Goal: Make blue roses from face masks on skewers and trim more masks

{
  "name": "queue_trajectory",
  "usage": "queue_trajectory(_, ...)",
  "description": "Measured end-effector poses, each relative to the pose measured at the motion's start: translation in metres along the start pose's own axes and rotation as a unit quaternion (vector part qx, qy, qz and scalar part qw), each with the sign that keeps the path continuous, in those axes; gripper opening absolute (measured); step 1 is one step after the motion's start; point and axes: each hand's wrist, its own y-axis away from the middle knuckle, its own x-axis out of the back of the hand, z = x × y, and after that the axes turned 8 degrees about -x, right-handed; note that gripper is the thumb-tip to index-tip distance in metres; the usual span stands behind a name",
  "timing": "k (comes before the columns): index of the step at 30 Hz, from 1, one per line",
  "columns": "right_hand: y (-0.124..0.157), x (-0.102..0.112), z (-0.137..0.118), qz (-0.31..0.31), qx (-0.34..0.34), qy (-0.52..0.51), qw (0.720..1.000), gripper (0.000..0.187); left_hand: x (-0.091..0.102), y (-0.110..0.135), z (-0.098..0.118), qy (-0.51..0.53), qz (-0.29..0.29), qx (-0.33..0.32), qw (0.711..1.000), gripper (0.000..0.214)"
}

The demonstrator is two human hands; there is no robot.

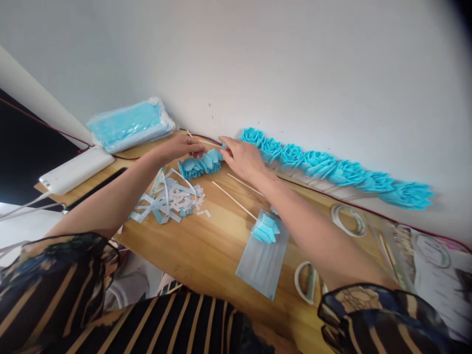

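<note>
Blue petal pieces (201,166) lie in a ruffled row on the wooden table, below and between my hands. My left hand (183,148) is at the row's back edge, its fingers curled down; what they grip, if anything, is hidden. From the right, my right hand (242,156) reaches in, with a bit of blue petal showing between thumb and forefinger. Nearer to me, a thin stick (234,200) ends in a small blue petal bud (266,229), which rests on a pale blue face mask (261,268). Another stick (244,184) passes under my right wrist.
Finished blue flowers (317,163) line the wall on their stems. Cut strips and scraps (177,199) are heaped at left. A bag of masks (129,125) and a white power bank (76,169) sit behind. Tape rolls (348,220) and plastic packets (396,246) lie at right.
</note>
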Motion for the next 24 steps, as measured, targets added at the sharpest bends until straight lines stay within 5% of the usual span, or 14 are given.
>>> queue_trajectory(12, -0.012, -0.036, -0.034, -0.044, 0.039, 0.075, 0.995, 0.06, -0.011, 0.053, 0.017, -0.213, 0.018, -0.108, 0.971, 0.03)
queue_trajectory(18, -0.016, -0.021, -0.017, -0.003, -0.041, -0.105, 0.994, 0.066, -0.017, 0.058, 0.001, -0.256, 0.031, -0.156, 0.953, 0.03)
queue_trajectory(21, -0.01, 0.0, 0.002, 0.014, -0.1, -0.332, 0.938, 0.065, -0.018, 0.061, 0.003, -0.27, 0.072, -0.19, 0.941, 0.03)
queue_trajectory(24, 0.01, 0.021, 0.018, -0.058, -0.149, -0.556, 0.815, 0.049, -0.023, 0.066, 0.03, -0.288, 0.199, -0.251, 0.902, 0.03)
